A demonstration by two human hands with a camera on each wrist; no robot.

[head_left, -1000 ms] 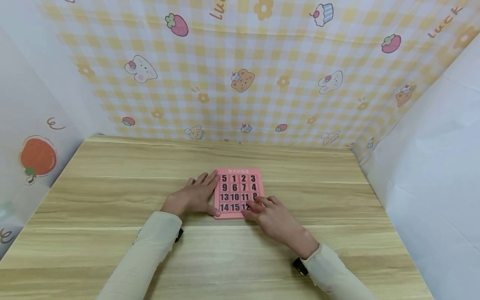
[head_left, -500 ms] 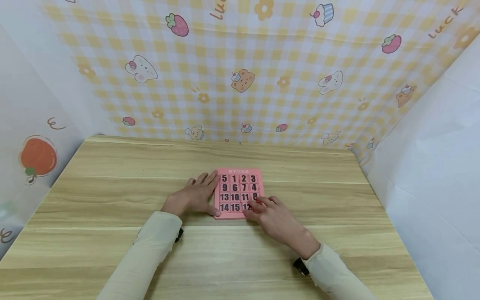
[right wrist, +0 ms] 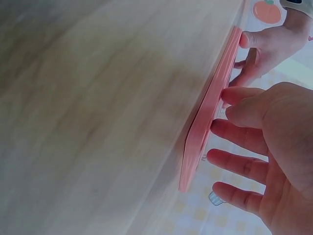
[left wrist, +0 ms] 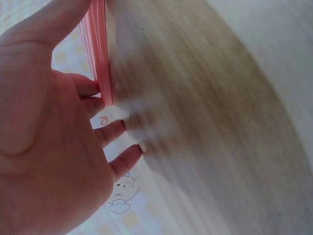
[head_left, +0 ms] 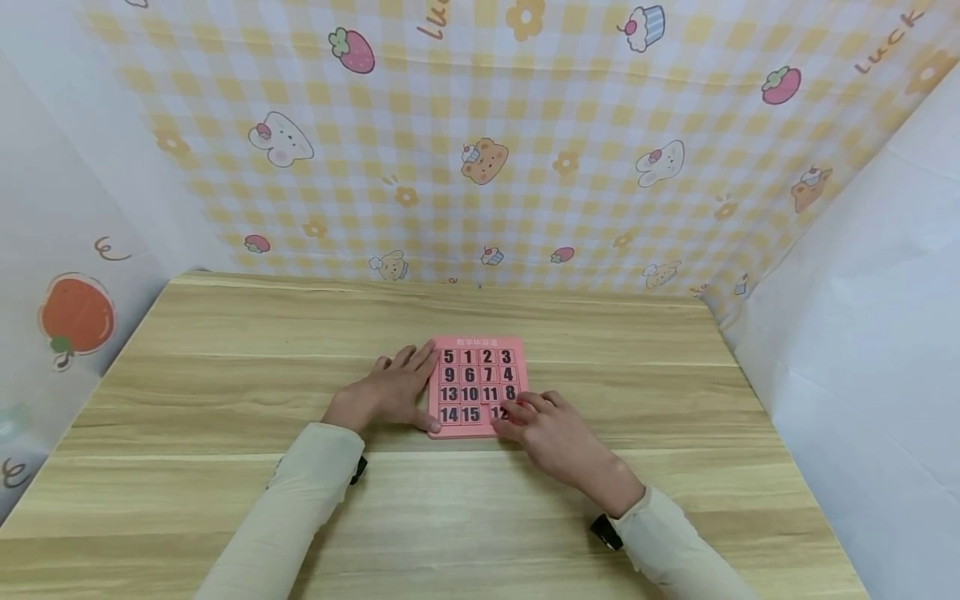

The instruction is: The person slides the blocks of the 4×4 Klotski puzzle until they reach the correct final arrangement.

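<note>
A pink sliding number puzzle [head_left: 480, 432] lies flat on the table, its black-numbered tiles in a square frame. My left hand [head_left: 390, 390] braces its left side, fingers reaching up the edge and thumb at the near left corner. My right hand [head_left: 558, 435] is over the near right corner, fingertips touching the 12 tile [head_left: 497, 413] and partly covering it. A gap shows between the 15 tile [head_left: 470, 414] and the 12. In the right wrist view the puzzle's side [right wrist: 208, 115] runs beside my slightly bent fingers. The left wrist view shows fingertips against the pink edge [left wrist: 100, 58].
The wooden table [head_left: 225, 350] stretches around the puzzle on all sides. Behind it hangs a yellow checked cloth [head_left: 420, 125], with white sheets at the left and right [head_left: 862, 275]. Black wrist straps [head_left: 606, 532] sit at the sleeve cuffs.
The 12 tile has slid to the right along the nearest row, leaving a gap beside the 15. My right hand has shifted slightly right with it, while my left hand has stayed put.
</note>
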